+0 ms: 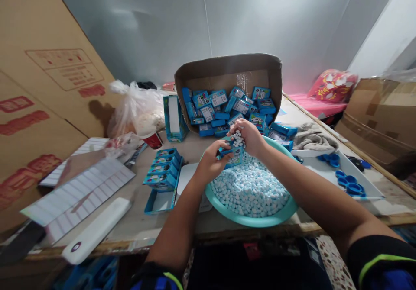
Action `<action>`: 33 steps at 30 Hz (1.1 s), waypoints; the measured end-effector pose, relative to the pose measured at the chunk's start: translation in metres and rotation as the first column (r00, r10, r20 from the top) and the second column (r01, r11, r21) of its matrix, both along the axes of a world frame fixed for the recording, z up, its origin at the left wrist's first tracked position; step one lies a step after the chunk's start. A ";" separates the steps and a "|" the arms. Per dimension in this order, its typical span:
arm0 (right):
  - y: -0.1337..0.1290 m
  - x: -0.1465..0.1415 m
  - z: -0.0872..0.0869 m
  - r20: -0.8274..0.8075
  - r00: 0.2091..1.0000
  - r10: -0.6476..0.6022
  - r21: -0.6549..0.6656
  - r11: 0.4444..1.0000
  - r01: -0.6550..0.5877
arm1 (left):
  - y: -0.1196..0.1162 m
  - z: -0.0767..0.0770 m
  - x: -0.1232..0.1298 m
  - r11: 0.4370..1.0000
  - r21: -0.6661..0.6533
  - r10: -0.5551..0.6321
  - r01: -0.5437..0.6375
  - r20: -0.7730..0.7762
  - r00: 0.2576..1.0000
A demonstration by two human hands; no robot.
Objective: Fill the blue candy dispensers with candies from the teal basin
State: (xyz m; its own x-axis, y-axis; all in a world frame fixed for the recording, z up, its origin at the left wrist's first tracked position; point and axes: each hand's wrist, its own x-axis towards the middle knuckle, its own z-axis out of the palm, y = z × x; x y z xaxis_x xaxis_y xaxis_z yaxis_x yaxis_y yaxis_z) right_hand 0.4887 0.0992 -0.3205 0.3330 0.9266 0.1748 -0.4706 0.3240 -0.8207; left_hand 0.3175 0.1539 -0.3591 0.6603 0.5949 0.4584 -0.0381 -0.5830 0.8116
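My left hand (212, 162) grips a small blue candy box (234, 158) above the left side of a teal basin (253, 220). Small white and pale blue candies (256, 190) fill much of that basin. Over the box, my right hand (247, 136) is closed around a handful of the same candies, and some show at its fingers beside the box top. Behind both hands, a cardboard box (227, 60) lies tipped toward me with many blue candy boxes (208, 112) inside. Left of the basin, a blue display tray (160, 201) bears several upright candy boxes (164, 169).
A white tray (318, 169) with blue plastic caps (351, 184) lies to the right, near a grey cloth (313, 138). On the left are a white sealer-like tool (97, 229), striped sheets (87, 186), a red cup (152, 140) and a plastic bag (136, 104). Large cartons (380, 117) flank the table.
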 end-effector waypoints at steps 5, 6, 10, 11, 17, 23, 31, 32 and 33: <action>0.003 0.003 -0.006 0.036 0.999 -0.018 -0.032 0.999 0.019 | 0.000 0.000 0.000 0.996 0.041 0.071 -0.073 0.049 0.996; 0.004 0.004 -0.007 0.068 0.997 -0.035 -0.057 0.998 0.039 | 0.000 0.000 0.000 0.995 0.049 0.084 -0.087 0.060 0.995; 0.006 0.007 -0.008 0.248 0.967 -0.064 -0.207 0.971 0.118 | 0.000 0.003 0.001 0.988 0.078 0.131 -0.137 0.075 0.989; 0.005 0.007 -0.008 0.281 0.959 -0.042 -0.241 0.964 0.113 | 0.000 0.003 0.001 0.987 0.070 0.138 -0.143 0.074 0.988; 0.006 0.003 -0.010 0.371 0.925 0.087 -0.338 0.940 0.047 | -0.001 0.006 0.001 0.988 0.032 0.152 -0.153 0.019 0.988; 0.006 0.001 -0.008 0.322 0.938 0.131 -0.383 0.924 0.002 | 0.000 0.007 0.001 0.981 -0.078 0.181 -0.178 0.045 0.982; 0.006 0.000 -0.008 0.294 0.945 0.144 -0.433 0.901 -0.003 | 0.003 0.006 0.001 0.979 -0.132 0.160 -0.153 0.045 0.986; 0.007 0.000 -0.009 0.285 0.948 0.143 -0.436 0.900 -0.004 | 0.002 0.006 0.001 0.977 -0.123 0.181 -0.174 0.050 0.982; 0.007 0.000 -0.010 0.278 0.950 0.141 -0.435 0.900 -0.006 | 0.002 0.007 0.001 0.973 -0.117 0.204 -0.197 0.046 0.978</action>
State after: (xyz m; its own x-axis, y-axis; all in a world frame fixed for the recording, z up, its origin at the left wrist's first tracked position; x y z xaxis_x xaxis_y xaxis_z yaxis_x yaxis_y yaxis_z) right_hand 0.4884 0.1065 -0.3305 0.2563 0.9530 -0.1613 -0.1937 -0.1128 -0.9745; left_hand 0.3182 0.1557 -0.3518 0.4967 0.7618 0.4159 0.0218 -0.4900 0.8714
